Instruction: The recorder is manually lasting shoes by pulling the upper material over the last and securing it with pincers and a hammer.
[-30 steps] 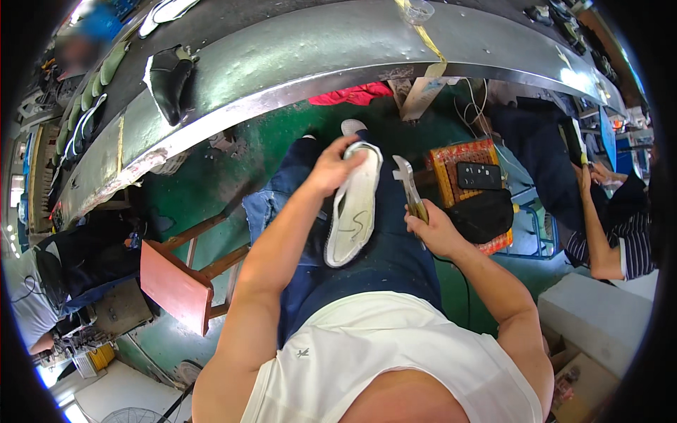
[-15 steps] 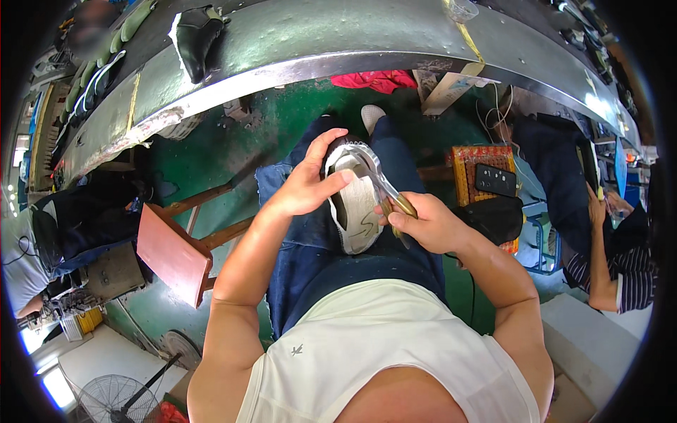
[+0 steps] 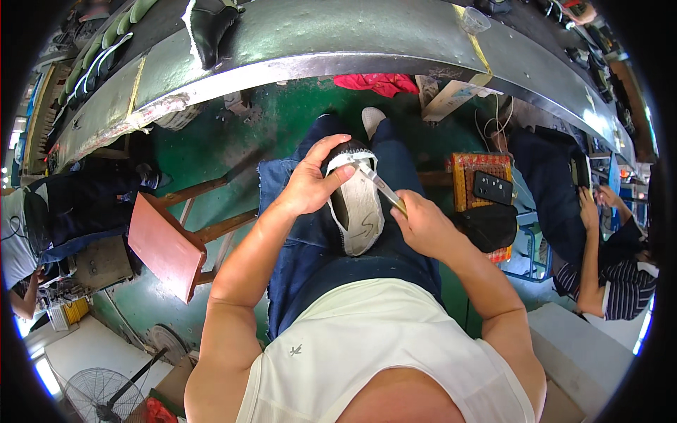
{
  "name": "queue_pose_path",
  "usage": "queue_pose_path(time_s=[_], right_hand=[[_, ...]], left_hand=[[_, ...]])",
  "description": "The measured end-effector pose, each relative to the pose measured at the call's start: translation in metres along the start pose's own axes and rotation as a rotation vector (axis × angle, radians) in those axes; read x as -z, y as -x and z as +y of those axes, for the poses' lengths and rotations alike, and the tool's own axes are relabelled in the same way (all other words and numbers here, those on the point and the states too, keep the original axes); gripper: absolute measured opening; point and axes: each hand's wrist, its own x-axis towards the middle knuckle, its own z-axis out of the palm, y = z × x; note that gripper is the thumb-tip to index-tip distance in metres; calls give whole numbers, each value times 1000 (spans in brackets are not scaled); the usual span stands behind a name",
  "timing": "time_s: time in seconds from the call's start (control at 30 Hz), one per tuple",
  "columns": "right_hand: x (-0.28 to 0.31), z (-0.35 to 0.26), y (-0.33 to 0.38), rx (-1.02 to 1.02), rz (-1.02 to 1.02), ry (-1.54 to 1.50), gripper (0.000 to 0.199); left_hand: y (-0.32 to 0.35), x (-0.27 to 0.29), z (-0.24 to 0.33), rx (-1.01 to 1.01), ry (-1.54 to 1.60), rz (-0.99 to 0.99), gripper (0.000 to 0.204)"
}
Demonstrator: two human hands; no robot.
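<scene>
A shoe upper on a last lies bottom-up across my lap, its pale insole showing with a dark curved mark near the end closest to me. My left hand is closed around the far left end, with the fingers over the dark outer side and the thumb pressing the white edge. My right hand grips the handles of metal lasting pincers. Their jaws meet the pleated upper edge at the far end of the shoe, close to my left thumb. My palm hides most of the handles.
Ahead runs a metal-topped bench carrying a black shoe upper. A pink stool stands left. On the right, a black phone and black cap rest on a beaded seat. Co-workers sit at both sides; a fan stands lower left.
The pincers have turned: their wide curved head now shows edge-on, and the handles are drawn together inside my right hand. My left hand keeps its place on the shoe.
</scene>
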Motion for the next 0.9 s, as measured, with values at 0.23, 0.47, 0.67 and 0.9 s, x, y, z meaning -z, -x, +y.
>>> queue_pose_path(time_s=[0.23,0.47,0.67,0.9], right_hand=[[34,-6,0,-42,-129,106,21],[32,-25,-7,-9,108,-431,24],[22,31,-28,-285,-270,-351,32],[-49,82,-116,195,483,-1194,34]], left_hand=[[-4,-12,3,89,128,82,42],[-6,-8,0,65,57,95,42],[-20,6,-17,194,189,31,55],[-77,-18,-71,530,470,-126,58]])
